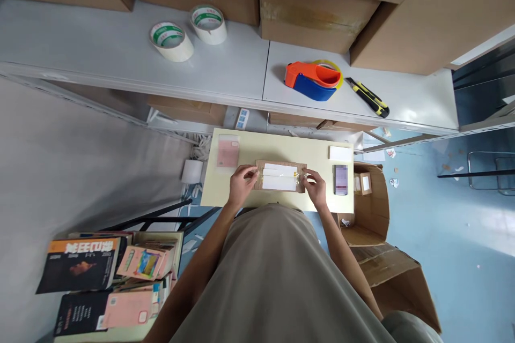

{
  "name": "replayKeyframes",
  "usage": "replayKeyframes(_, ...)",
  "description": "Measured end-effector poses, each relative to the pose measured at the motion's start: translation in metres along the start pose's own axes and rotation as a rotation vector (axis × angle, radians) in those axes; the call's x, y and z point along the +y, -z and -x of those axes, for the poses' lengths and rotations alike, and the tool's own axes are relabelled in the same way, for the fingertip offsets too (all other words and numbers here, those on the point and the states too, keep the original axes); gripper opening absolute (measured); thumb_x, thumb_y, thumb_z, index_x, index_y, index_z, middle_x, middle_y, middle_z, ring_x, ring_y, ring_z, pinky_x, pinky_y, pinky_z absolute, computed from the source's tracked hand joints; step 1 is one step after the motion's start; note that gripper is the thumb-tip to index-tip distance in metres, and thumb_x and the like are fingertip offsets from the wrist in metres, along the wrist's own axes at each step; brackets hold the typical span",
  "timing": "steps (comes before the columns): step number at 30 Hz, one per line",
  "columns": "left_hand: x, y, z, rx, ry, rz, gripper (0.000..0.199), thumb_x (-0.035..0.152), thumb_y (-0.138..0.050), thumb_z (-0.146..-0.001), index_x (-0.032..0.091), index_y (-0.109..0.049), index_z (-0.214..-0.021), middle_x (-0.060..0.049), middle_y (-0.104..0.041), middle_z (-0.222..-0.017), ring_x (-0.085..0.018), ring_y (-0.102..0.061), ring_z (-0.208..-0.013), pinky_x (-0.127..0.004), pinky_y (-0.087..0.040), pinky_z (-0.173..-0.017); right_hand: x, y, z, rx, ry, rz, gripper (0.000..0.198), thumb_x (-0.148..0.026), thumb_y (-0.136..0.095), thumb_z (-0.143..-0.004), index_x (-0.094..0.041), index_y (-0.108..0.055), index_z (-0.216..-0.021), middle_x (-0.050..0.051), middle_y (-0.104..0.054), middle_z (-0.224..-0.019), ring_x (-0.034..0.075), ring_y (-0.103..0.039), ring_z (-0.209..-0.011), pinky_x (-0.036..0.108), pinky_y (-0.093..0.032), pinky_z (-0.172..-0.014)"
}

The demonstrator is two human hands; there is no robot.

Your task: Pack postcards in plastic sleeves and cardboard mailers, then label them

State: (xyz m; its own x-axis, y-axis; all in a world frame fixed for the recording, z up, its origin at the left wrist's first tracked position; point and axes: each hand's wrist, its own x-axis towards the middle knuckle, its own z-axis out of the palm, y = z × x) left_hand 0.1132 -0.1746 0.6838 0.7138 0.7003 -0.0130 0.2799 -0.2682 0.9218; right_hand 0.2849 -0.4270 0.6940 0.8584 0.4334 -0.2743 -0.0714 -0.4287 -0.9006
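A flat brown cardboard package [259, 184] lies on the pale yellow table [281, 144], with a white paper label [278, 183] on top. Glossy clear tape [298, 178] glints across the label and near both ends of the package. My left hand [241, 183] is at the package's left end, thumb and fingers pinched on what looks like one end of the tape. Over at the right end, my right hand [315, 187] pinches the tape the same way. How firmly the tape touches the cardboard cannot be made out.
On the table are a phone [340, 180], white slips [340, 153] and a pink booklet [228, 151]. The grey shelf [237, 64] holds tape rolls [172, 43], an orange-blue tape dispenser [314, 80] and a utility knife [368, 97]. Open cartons [380, 203] stand right; books [80, 262] left.
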Motion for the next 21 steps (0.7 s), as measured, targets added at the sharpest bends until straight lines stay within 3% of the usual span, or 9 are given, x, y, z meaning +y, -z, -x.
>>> replayKeyframes(5,-0.001,0.0,-0.003,-0.031,0.044,0.021,0.031,0.048,-0.069,-0.099,0.022,-0.081,-0.108,-0.01,-0.078,-0.113,-0.021,-0.077,-0.097,-0.036,-0.068,-0.088,0.002,-0.001,-0.007,-0.01,0.014,0.023,0.046,-0.058,-0.072,-0.093,-0.023,-0.077,-0.122,0.015,-0.076,-0.136,0.025,-0.076,-0.1,0.04,-0.068,-0.078)
replayKeyframes(8,-0.004,0.003,-0.003,-0.049,0.068,0.014,0.032,0.049,-0.068,-0.097,0.022,-0.079,-0.11,-0.01,-0.078,-0.115,-0.021,-0.078,-0.093,-0.037,-0.067,-0.088,0.003,0.002,-0.005,-0.041,0.042,0.042,0.045,-0.056,-0.07,-0.095,-0.023,-0.076,-0.123,0.015,-0.076,-0.135,0.026,-0.076,-0.1,0.04,-0.069,-0.075)
replayKeyframes(12,0.001,0.013,-0.013,-0.161,0.048,-0.067,0.027,0.042,-0.069,-0.094,0.023,-0.075,-0.112,-0.01,-0.08,-0.118,-0.024,-0.078,-0.094,-0.042,-0.067,-0.091,-0.008,0.007,0.001,-0.063,0.202,0.268,0.038,-0.046,-0.062,-0.101,-0.023,-0.075,-0.127,0.017,-0.071,-0.142,0.029,-0.077,-0.107,0.046,-0.069,-0.085)
replayKeyframes(16,0.048,0.016,-0.05,-0.108,-0.174,-0.228,0.023,0.031,-0.072,-0.093,0.023,-0.076,-0.114,-0.013,-0.078,-0.127,-0.033,-0.072,-0.125,-0.054,-0.059,-0.113,-0.068,0.016,-0.019,0.042,0.537,0.536,0.033,-0.037,-0.061,-0.102,-0.024,-0.075,-0.129,0.018,-0.068,-0.144,0.037,-0.069,-0.131,0.057,-0.061,-0.108)
replayKeyframes(19,0.109,0.011,-0.089,-0.06,-0.358,-0.199,0.025,0.026,-0.066,-0.099,0.024,-0.074,-0.123,-0.012,-0.076,-0.135,-0.03,-0.07,-0.131,-0.052,-0.056,-0.118,-0.143,0.024,-0.06,0.18,0.74,0.631,0.038,-0.039,-0.058,-0.106,-0.022,-0.068,-0.139,0.018,-0.065,-0.149,0.037,-0.063,-0.136,0.058,-0.053,-0.115)
replayKeyframes(21,0.151,0.006,-0.114,-0.023,-0.449,-0.16,0.027,0.023,-0.063,-0.102,0.023,-0.073,-0.127,-0.011,-0.076,-0.136,-0.028,-0.071,-0.13,-0.05,-0.056,-0.119,-0.191,0.026,-0.094,0.235,0.802,0.71,0.047,-0.038,-0.055,-0.106,-0.018,-0.06,-0.148,0.021,-0.06,-0.156,0.038,-0.057,-0.143,0.058,-0.047,-0.12)
